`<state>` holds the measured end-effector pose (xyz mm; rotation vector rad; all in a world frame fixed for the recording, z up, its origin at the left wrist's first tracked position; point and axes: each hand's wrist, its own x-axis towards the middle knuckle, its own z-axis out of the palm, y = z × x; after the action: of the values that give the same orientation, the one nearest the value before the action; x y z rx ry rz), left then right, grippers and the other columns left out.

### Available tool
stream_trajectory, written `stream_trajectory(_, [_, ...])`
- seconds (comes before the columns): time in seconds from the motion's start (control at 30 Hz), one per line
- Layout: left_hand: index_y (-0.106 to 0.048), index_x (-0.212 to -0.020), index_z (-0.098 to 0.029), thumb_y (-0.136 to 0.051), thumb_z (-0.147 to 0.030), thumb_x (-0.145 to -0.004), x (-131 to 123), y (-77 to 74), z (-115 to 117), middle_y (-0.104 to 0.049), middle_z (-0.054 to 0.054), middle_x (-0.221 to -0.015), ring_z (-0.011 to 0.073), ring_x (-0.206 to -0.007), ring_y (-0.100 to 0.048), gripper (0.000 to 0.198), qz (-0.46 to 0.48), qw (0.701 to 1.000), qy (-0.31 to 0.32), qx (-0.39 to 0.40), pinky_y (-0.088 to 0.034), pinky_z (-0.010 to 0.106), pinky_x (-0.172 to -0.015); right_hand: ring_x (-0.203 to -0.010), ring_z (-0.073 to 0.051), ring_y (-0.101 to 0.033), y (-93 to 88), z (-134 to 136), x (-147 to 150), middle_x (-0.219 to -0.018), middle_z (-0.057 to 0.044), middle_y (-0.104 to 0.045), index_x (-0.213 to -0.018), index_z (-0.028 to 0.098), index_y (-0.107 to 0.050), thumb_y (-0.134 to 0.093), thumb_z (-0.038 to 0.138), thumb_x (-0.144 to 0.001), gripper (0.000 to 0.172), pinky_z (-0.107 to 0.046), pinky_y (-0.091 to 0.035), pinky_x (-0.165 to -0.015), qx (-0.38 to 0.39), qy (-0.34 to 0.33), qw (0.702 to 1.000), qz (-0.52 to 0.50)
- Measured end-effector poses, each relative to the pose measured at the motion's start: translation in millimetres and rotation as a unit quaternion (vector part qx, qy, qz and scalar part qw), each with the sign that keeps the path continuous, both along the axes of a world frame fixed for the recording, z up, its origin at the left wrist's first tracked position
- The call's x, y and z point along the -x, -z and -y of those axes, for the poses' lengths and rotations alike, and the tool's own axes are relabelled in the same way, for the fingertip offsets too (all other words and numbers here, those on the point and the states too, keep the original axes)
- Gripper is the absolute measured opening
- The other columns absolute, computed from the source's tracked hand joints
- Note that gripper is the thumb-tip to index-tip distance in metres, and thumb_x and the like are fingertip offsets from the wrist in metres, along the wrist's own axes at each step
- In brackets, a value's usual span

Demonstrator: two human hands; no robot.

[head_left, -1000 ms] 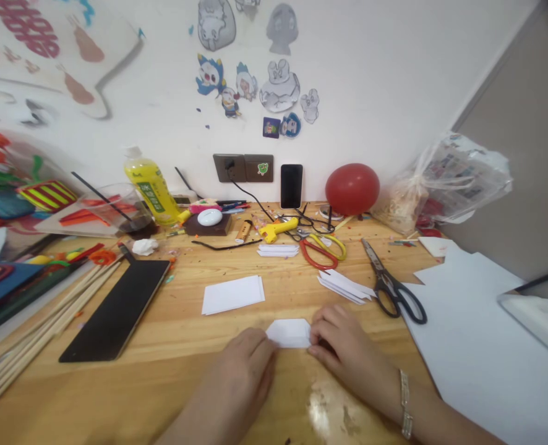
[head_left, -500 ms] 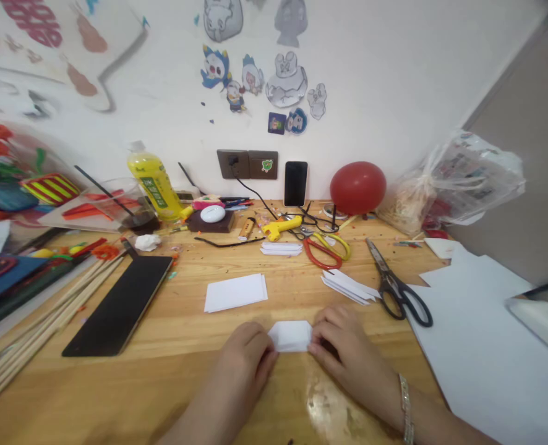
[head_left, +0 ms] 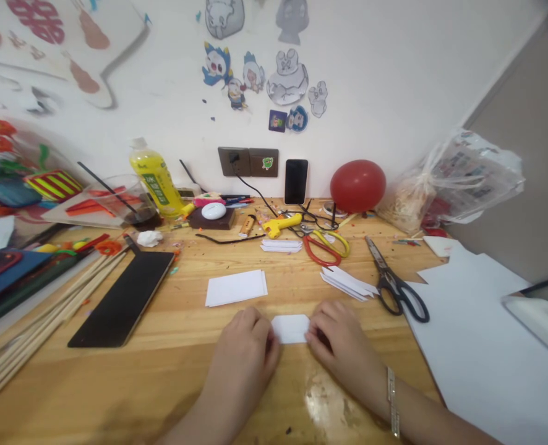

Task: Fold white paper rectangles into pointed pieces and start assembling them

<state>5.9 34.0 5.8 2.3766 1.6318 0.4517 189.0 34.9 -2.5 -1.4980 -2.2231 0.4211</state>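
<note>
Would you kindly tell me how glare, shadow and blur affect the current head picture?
Head view: a pale glare patch on the table below the right hand; a faint shadow beside the left forearm; the white paper slightly soft, any creases hard to make out; the top right corner dark, and the outer edges seemingly stretched.

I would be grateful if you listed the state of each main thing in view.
Folded paper: held at both ends
Left hand: fingers curled at paper's left end
Right hand: fingers curled at paper's right end
White sheets: stacked flat
Black scissors: apparently shut
Yellow bottle: capped
Clear cup: partly filled, straw inside
Phone: propped up, screen dark
Red balloon: inflated
Plastic bag: tied
Plug: in the socket
</note>
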Motion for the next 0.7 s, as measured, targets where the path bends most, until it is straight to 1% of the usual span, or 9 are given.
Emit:
stream_trajectory(0.1, [-0.058, -0.073, -0.015, -0.049, -0.010, -0.080, -0.4, -4.2, -0.1, -0.056, 0.008, -0.078, 0.0240, -0.075, -0.055, 0.012, -0.012, 1.000, -0.002, 0.008, -0.046, 0.037, -0.069, -0.074, -0.019, -0.047, -1.1, -0.4, 2.0, -0.073, -0.002, -0.054, -0.067, 0.016, -0.053, -0.058, 0.012, -0.080, 0.014, -0.031, -0.033, -0.067, 0.001, 0.009, 1.000, 0.019])
stream_trajectory(0.23, [-0.056, -0.076, -0.016, -0.049, -0.009, -0.081, 4.5, -6.3, -1.7, -0.055, 0.006, -0.081, 0.0218, -0.077, -0.055, 0.011, 0.020, 0.999, 0.002, 0.028, -0.046, 0.035, -0.070, -0.073, -0.018, -0.048, -1.4, -1.9, 4.3, -0.072, -0.001, -0.055, -0.066, 0.017, -0.053, -0.060, 0.012, -0.078, 0.015, -0.031, -0.032, -0.067, 0.003, 0.025, 0.999, 0.031])
stream_trajectory(0.37, [-0.055, -0.075, -0.016, -0.051, -0.007, -0.079, 9.4, -5.5, -3.5, -0.054, 0.004, -0.079, 0.0203, -0.075, -0.054, 0.011, 0.032, 0.999, -0.002, 0.030, -0.046, 0.033, -0.068, -0.073, -0.019, -0.049, -1.6, -1.6, 4.1, -0.073, -0.001, -0.056, -0.069, 0.017, -0.053, -0.062, 0.011, -0.077, 0.014, -0.031, -0.033, -0.068, 0.017, 0.040, 0.999, 0.016])
stream_trajectory(0.4, [-0.056, -0.077, -0.016, -0.051, -0.006, -0.078, 9.9, -4.6, -3.4, -0.054, 0.005, -0.080, 0.0205, -0.075, -0.054, 0.011, 0.026, 1.000, 0.005, 0.015, -0.046, 0.033, -0.068, -0.073, -0.019, -0.049, -1.7, -1.2, 3.8, -0.073, -0.001, -0.057, -0.072, 0.017, -0.054, -0.063, 0.010, -0.077, 0.013, -0.031, -0.033, -0.068, 0.020, 0.043, 0.999, 0.011])
stream_trajectory(0.47, [-0.059, -0.085, -0.017, -0.050, -0.004, -0.078, 10.0, -2.1, -2.4, -0.054, 0.007, -0.088, 0.0215, -0.079, -0.053, 0.017, 0.003, 0.998, 0.047, -0.046, -0.045, 0.034, -0.067, -0.074, -0.019, -0.049, -1.5, -0.6, 3.2, -0.074, 0.000, -0.057, -0.075, 0.017, -0.054, -0.063, 0.010, -0.077, 0.012, -0.031, -0.033, -0.069, 0.019, 0.038, 0.999, 0.006])
stream_trajectory(0.53, [-0.062, -0.092, -0.022, -0.051, -0.004, -0.080, 9.8, 0.9, -0.8, -0.054, 0.009, -0.099, 0.0234, -0.086, -0.051, 0.024, -0.027, 0.983, 0.118, -0.135, -0.045, 0.036, -0.070, -0.075, -0.018, -0.048, -0.6, -0.2, 2.9, -0.076, -0.001, -0.057, -0.076, 0.017, -0.055, -0.061, 0.009, -0.079, 0.011, -0.031, -0.034, -0.069, 0.008, 0.015, 1.000, 0.004])
stream_trajectory(0.6, [-0.063, -0.097, -0.026, -0.052, -0.008, -0.083, 10.0, 3.7, 0.8, -0.053, 0.008, -0.107, 0.0245, -0.092, -0.048, 0.025, -0.051, 0.964, 0.169, -0.200, -0.043, 0.037, -0.074, -0.075, -0.018, -0.048, 1.1, -0.1, 2.5, -0.077, -0.001, -0.056, -0.076, 0.018, -0.057, -0.058, 0.008, -0.081, 0.011, -0.030, -0.034, -0.068, -0.011, -0.014, 1.000, 0.002])
stream_trajectory(0.63, [-0.063, -0.099, -0.027, -0.053, -0.011, -0.084, 10.4, 4.9, 1.5, -0.053, 0.008, -0.109, 0.0246, -0.095, -0.047, 0.024, -0.059, 0.958, 0.181, -0.216, -0.043, 0.037, -0.077, -0.075, -0.018, -0.047, 2.0, 0.0, 2.2, -0.077, -0.002, -0.056, -0.076, 0.018, -0.058, -0.056, 0.007, -0.082, 0.012, -0.030, -0.034, -0.068, -0.023, -0.027, 0.999, -0.001])
stream_trajectory(0.7, [-0.062, -0.106, -0.028, -0.054, -0.016, -0.086, 12.0, 6.9, 2.7, -0.054, 0.007, -0.109, 0.0241, -0.097, -0.046, 0.024, -0.072, 0.954, 0.186, -0.223, -0.041, 0.036, -0.079, -0.075, -0.017, -0.046, 3.6, 0.4, 1.2, -0.076, -0.002, -0.054, -0.077, 0.019, -0.062, -0.053, 0.007, -0.084, 0.017, -0.029, -0.035, -0.066, -0.050, -0.054, 0.997, -0.013])
